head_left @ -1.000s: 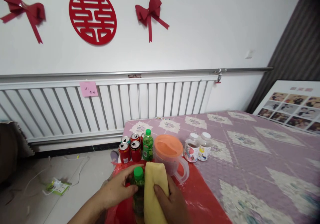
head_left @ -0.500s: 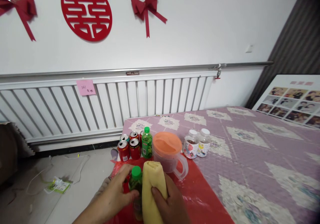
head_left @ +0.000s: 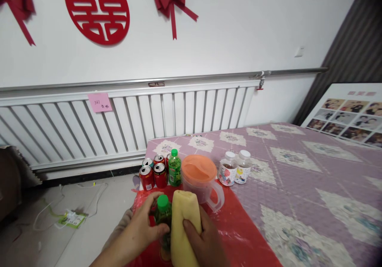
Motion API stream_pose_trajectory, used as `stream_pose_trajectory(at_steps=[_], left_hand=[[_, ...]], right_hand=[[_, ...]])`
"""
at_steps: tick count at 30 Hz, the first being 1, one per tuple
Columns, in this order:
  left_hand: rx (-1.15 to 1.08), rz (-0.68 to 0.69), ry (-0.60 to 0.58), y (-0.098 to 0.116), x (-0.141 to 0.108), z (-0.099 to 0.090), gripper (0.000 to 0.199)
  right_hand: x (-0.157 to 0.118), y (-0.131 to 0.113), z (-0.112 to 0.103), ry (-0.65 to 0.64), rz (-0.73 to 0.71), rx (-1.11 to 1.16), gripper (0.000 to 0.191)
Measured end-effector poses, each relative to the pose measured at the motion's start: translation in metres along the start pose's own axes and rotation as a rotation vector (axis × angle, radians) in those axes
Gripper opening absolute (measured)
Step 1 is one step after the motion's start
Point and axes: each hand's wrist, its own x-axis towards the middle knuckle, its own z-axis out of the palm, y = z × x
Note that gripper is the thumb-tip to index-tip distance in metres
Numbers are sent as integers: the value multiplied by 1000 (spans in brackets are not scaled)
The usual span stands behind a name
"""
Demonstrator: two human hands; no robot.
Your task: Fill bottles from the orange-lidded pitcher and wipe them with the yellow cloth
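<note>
Low in the head view, my left hand (head_left: 145, 225) is wrapped round the upper part of a green-capped plastic drink bottle (head_left: 163, 215), its thumb across the front. My right hand (head_left: 205, 239) grips a folded yellow cloth (head_left: 184, 227) from the right side, thumb on top. The cloth stands against the bottle's right side and hides part of it. Just behind are a second green bottle (head_left: 174, 171), upright, and a clear plastic pitcher (head_left: 195, 191) with an orange lid (head_left: 199, 167). Red plastic sheeting (head_left: 238, 235) lies underneath.
Several opened drink cans (head_left: 160, 175) stand at the back left of the red sheet. Two white-capped jars (head_left: 228, 169) sit right of the pitcher on the purple patterned cover (head_left: 286, 183). A radiator (head_left: 179, 112) runs along the wall behind. A power strip (head_left: 73, 218) lies on the floor.
The camera view has shifted slightly. Both hands keep their holds on the bottle and the yellow cloth, with only small movement.
</note>
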Motion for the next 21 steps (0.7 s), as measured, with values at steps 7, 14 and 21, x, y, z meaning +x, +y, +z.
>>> stream_pose_trajectory(at_steps=[7, 14, 21], left_hand=[[90, 66, -16, 19, 4, -1, 37], [-35, -6, -228, 12, 2, -13, 80], [-101, -4, -252, 13, -4, -8, 73]], right_hand=[[-2, -1, 0, -22, -113, -41, 46], [4, 1, -3, -11, 24, 48, 41], [15, 9, -5, -95, 76, -48, 40]])
